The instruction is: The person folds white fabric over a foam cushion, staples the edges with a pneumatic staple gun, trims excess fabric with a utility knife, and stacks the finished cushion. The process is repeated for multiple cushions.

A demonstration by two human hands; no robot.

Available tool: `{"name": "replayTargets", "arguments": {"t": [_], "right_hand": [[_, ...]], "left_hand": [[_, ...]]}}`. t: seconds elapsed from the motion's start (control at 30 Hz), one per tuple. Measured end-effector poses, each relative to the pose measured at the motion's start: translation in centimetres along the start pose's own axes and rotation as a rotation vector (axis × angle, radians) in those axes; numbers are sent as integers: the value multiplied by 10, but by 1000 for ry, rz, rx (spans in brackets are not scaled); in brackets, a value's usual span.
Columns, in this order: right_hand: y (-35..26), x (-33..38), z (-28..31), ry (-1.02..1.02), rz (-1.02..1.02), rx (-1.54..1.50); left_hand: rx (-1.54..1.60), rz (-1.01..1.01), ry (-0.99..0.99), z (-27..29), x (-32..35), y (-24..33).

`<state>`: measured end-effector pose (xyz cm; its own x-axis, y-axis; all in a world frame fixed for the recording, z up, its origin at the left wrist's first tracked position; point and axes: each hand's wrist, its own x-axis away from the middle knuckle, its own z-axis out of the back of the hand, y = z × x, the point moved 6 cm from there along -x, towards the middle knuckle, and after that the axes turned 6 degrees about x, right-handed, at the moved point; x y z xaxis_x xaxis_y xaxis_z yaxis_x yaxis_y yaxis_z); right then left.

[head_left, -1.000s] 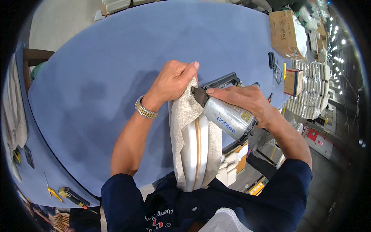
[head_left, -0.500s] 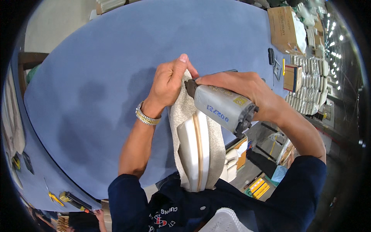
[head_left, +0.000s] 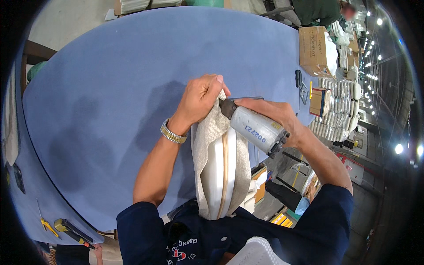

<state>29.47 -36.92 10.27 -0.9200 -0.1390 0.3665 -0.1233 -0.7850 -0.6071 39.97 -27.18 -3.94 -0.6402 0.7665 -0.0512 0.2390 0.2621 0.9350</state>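
Note:
A curved cushion panel (head_left: 216, 172) stands on edge against my body, its white foam and plywood core showing between two flaps of beige fabric (head_left: 205, 137). At its far end my left hand (head_left: 201, 97), with a metal watch on the wrist, is closed on the fabric's edge, thumb on top. My right hand (head_left: 285, 117) grips a grey staple gun (head_left: 256, 128) from its right side. The gun's dark nose (head_left: 228, 108) rests at the fabric just below my left fingers. The contact point itself is partly hidden.
A blue-covered table (head_left: 110, 66) spreads beneath the work. At its right edge lie a black tool (head_left: 298, 78) and a cardboard box (head_left: 312, 51). Wrapped cushions (head_left: 333, 110) are stacked beyond. Yellow-handled pliers (head_left: 48, 226) and another staple gun (head_left: 73, 232) lie lower left.
The view has shifted a little, and both hands sit slightly lower in it. The staple gun's nose stays by the fabric near my left fingers; both grips look the same.

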Motion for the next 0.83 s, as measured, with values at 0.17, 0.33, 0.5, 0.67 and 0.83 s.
{"name": "replayTargets", "arguments": {"t": [0.17,0.33,0.5,0.67,0.83], "right_hand": [[-3,3,1,-55,-31,26],[-7,-3,15,-7,43,-4],[-10,-16,21,-128,-68,151],[5,-5,19,-60,-87,168],[8,3,21,-9,-46,156]], "left_hand": [[-41,57,-98,-1,2,1],[-74,-3,-115,-6,0,6],[-130,-6,1,-14,0,14],[-199,-27,33,-21,-5,14],[-6,209,-255,-22,-21,-14]]}}
